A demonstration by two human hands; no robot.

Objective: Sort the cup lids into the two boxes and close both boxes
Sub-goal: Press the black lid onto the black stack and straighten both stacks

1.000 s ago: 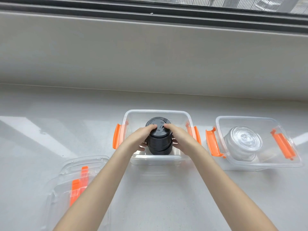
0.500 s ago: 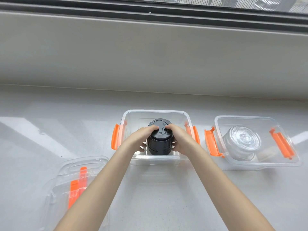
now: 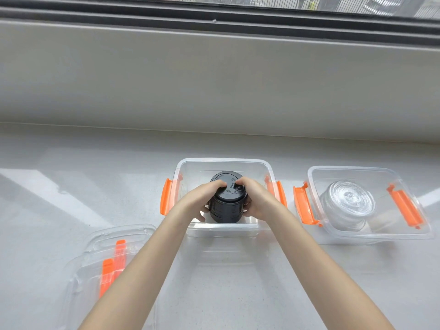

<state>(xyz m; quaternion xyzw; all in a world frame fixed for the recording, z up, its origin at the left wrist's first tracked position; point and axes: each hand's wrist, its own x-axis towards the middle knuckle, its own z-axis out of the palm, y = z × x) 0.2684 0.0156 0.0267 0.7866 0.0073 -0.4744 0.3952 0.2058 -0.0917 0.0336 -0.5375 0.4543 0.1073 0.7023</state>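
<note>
A pale grey countertop [image 3: 71,186] fills the lower part of the head view and runs back to a plain grey wall [image 3: 214,79] under a dark window frame [image 3: 214,17].

Three clear plastic pieces sit on the counter. At the near left lie the box covers [image 3: 104,265], stacked one on the other with orange handle strips showing through them; the left forearm crosses over their right edge. In the middle stands the centre box [image 3: 223,164], open, with orange side latches [image 3: 166,200] swung outward. To its right, apart from it, stands the right-hand box [image 3: 357,172], also open, its orange clips [image 3: 302,204] folded out on both sides.

Inside the right-hand box rests a stack of clear cup lids [image 3: 347,206], leaning a little toward the left wall. Inside the centre box stands an upright stack of black cup lids [image 3: 226,203], its foot at or near the box floor, though contact there is hidden by the near wall.

Both bare forearms reach forward into the centre box. The left hand [image 3: 202,201] is wrapped around the left side of the black stack, thumb pressed on the top lid. The right hand [image 3: 257,198] mirrors it on the right side, fingers curled behind the stack and thumb on top, so the stack is clasped between the two.
</note>
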